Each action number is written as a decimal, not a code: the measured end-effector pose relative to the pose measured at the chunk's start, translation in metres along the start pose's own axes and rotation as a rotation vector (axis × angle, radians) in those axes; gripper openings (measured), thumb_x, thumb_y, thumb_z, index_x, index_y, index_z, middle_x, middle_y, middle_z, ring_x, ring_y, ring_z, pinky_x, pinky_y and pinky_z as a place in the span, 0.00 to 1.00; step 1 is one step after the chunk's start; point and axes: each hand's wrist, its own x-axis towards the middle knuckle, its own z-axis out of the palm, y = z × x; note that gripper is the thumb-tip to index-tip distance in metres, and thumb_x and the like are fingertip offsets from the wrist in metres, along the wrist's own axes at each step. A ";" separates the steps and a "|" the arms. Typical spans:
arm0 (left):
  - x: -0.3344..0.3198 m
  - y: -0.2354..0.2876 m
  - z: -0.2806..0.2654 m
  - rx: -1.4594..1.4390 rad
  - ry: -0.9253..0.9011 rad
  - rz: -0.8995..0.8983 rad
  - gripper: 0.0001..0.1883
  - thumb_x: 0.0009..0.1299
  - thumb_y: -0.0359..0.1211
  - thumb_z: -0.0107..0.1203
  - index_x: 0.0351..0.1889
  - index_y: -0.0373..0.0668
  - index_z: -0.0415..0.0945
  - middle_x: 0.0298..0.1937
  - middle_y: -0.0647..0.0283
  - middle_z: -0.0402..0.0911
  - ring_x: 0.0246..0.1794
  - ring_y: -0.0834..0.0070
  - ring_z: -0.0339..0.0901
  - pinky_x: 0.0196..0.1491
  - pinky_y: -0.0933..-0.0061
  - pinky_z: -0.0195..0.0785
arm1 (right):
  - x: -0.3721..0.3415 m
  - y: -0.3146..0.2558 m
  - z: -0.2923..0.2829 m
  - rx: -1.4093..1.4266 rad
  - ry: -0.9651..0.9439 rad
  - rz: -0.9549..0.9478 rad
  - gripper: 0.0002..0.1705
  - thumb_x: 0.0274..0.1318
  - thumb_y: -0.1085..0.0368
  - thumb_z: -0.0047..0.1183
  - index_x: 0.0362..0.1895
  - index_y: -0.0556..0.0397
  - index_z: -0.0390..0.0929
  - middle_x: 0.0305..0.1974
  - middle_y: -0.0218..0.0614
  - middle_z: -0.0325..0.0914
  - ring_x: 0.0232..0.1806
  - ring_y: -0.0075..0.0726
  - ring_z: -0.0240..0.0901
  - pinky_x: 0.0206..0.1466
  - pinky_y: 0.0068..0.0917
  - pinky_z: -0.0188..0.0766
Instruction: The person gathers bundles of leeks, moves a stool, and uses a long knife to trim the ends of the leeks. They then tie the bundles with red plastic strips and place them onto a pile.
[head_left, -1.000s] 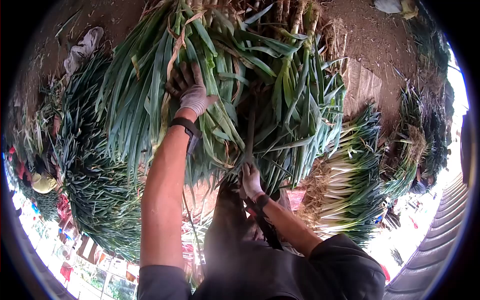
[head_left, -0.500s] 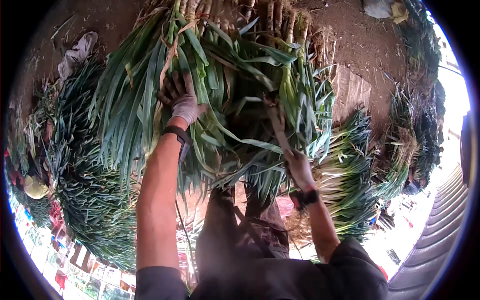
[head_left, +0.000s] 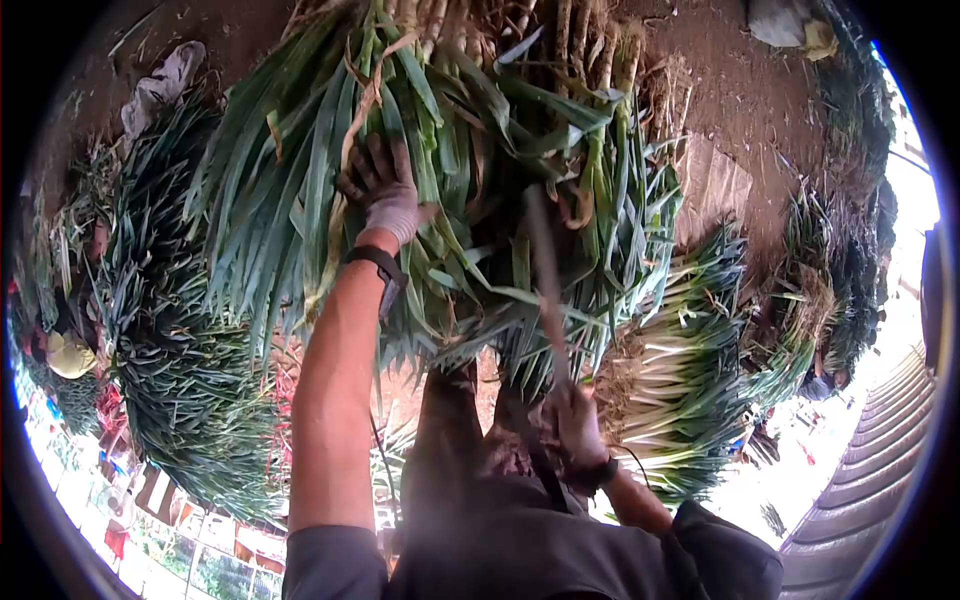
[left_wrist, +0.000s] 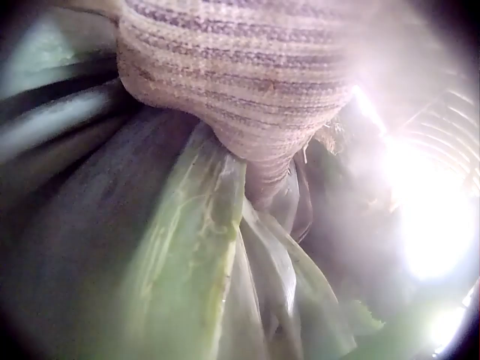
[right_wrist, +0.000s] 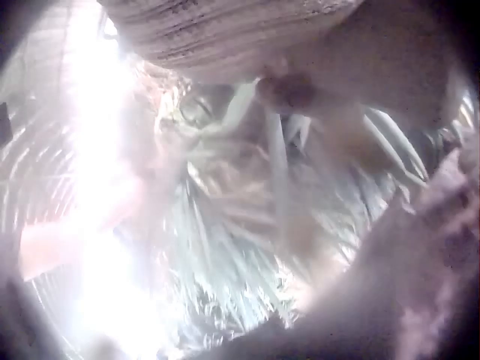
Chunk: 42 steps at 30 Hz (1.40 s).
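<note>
A thick spread of leeks [head_left: 300, 190] fills the middle of the head view, leaves hanging toward the person. My left hand [head_left: 385, 190], in a striped knit glove, presses on these leaves with fingers spread. In the left wrist view the gloved hand [left_wrist: 240, 82] lies over broad flat leaves [left_wrist: 187, 247]. My right hand [head_left: 578, 425], also gloved, grips the end of a long narrow knife [head_left: 545, 270] near the person's legs. Its blur-edged blade points up and away, overlapping the leaf ends. The right wrist view is hazy, showing the striped glove [right_wrist: 225, 34] above pale leaves.
Piled leeks [head_left: 180, 330] stand at the left, and more leeks with white stems [head_left: 660, 380] lie at the right. Flat brown cardboard [head_left: 715, 190] rests on the dirt ground [head_left: 740, 90]. A pale cloth [head_left: 165, 85] lies at the upper left.
The right hand has gone from between the legs out to the right, then back toward the body, swinging the knife. The left hand stays on the leaves.
</note>
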 end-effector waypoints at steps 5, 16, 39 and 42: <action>0.001 -0.001 -0.001 -0.011 0.041 0.003 0.68 0.52 0.54 0.69 0.77 0.46 0.25 0.79 0.45 0.24 0.77 0.37 0.22 0.68 0.27 0.21 | -0.016 0.020 -0.007 -0.365 -0.108 -0.332 0.13 0.69 0.61 0.45 0.34 0.57 0.69 0.20 0.28 0.67 0.20 0.25 0.64 0.24 0.26 0.61; 0.005 -0.002 0.004 0.007 -0.040 -0.003 0.68 0.54 0.54 0.68 0.77 0.46 0.22 0.78 0.43 0.19 0.77 0.36 0.18 0.67 0.25 0.17 | 0.007 0.026 0.023 -0.102 -0.137 0.098 0.15 0.70 0.55 0.44 0.41 0.55 0.73 0.25 0.27 0.71 0.27 0.22 0.68 0.29 0.23 0.66; 0.026 -0.048 0.071 -0.266 -0.011 0.411 0.60 0.60 0.52 0.64 0.76 0.35 0.32 0.65 0.40 0.68 0.56 0.52 0.76 0.56 0.61 0.70 | 0.101 0.171 0.095 -0.356 0.168 -0.421 0.20 0.67 0.58 0.42 0.53 0.61 0.70 0.44 0.64 0.74 0.44 0.60 0.75 0.45 0.48 0.71; 0.032 -0.047 0.077 -0.060 0.168 0.155 0.67 0.54 0.46 0.69 0.77 0.41 0.24 0.76 0.42 0.39 0.76 0.46 0.38 0.70 0.43 0.33 | 0.096 0.099 0.087 -0.448 0.020 -0.126 0.19 0.65 0.57 0.45 0.51 0.60 0.71 0.43 0.63 0.75 0.45 0.67 0.73 0.48 0.52 0.69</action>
